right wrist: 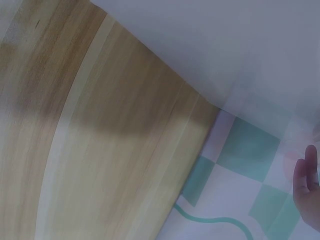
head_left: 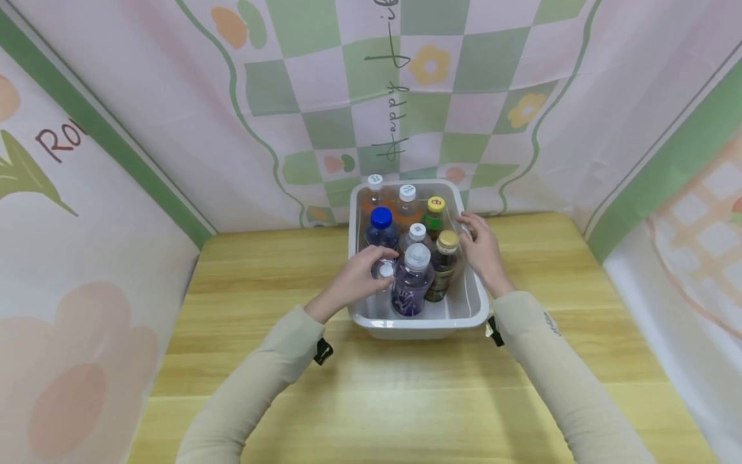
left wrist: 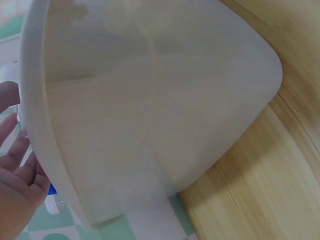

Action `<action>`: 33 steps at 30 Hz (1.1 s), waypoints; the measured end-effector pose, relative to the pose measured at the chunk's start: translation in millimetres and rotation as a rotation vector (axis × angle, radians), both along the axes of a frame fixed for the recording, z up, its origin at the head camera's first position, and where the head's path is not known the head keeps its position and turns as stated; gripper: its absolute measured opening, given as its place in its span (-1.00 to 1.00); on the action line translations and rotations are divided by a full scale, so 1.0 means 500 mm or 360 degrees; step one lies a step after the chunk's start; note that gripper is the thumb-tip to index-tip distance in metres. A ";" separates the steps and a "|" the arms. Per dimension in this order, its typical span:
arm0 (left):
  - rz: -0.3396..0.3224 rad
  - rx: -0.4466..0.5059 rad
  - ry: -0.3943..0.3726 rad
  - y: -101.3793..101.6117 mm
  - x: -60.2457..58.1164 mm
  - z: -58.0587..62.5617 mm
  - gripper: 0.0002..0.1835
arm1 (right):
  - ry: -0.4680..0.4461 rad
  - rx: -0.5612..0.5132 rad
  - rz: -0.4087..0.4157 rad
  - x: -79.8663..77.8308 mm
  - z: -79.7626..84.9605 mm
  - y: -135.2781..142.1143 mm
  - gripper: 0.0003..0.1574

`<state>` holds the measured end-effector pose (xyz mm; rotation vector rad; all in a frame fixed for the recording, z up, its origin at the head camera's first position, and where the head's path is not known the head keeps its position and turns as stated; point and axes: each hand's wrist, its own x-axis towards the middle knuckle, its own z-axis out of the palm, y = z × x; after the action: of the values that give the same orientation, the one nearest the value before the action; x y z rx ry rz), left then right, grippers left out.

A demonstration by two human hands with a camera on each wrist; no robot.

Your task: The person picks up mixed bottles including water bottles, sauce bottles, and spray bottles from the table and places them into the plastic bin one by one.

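Note:
A pale plastic tub [head_left: 417, 324] holds several upright drink bottles. My left hand [head_left: 350, 280] reaches over the tub's left rim, thumb and index finger spread around a small white-capped bottle [head_left: 386, 270]. Its fingertips come close to a purple bottle [head_left: 411, 290] with a clear cap. Seen from the left wrist, the hand [left wrist: 17, 175] lies beyond the tub's wall. My right hand [head_left: 482, 251] is at the far right rim, fingers loosely bent, fingertips right at the edge. The right wrist view shows part of that hand [right wrist: 307, 190] beside the tub's outer wall.
Also in the tub stand a blue-capped bottle [head_left: 381, 225], a gold-capped dark bottle [head_left: 443, 270], a yellow-capped bottle [head_left: 435, 216], another white-capped bottle [head_left: 417, 237] and two orange drinks at the back. The wooden table [head_left: 394, 399] meets a patterned curtain [head_left: 324, 90] behind the tub.

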<state>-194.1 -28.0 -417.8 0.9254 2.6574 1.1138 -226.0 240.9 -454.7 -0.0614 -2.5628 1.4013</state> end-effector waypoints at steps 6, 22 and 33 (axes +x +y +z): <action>-0.0019 -0.0061 -0.0062 0.003 -0.005 0.001 -0.51 | -0.0002 -0.0008 -0.0002 0.001 0.002 0.000 -0.51; 0.0092 -0.0178 -0.0352 0.029 -0.017 -0.009 -0.33 | 0.0022 -0.0015 -0.0002 0.002 0.003 -0.002 -0.51; 0.0319 -0.0218 -0.0440 0.056 -0.015 -0.007 -0.25 | -0.0003 0.0011 0.0006 0.002 0.005 -0.001 -0.51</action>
<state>-201.7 0.2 -421.2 0.4516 2.5963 0.9975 -224.8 240.4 -451.9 -0.0573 -2.5705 1.3945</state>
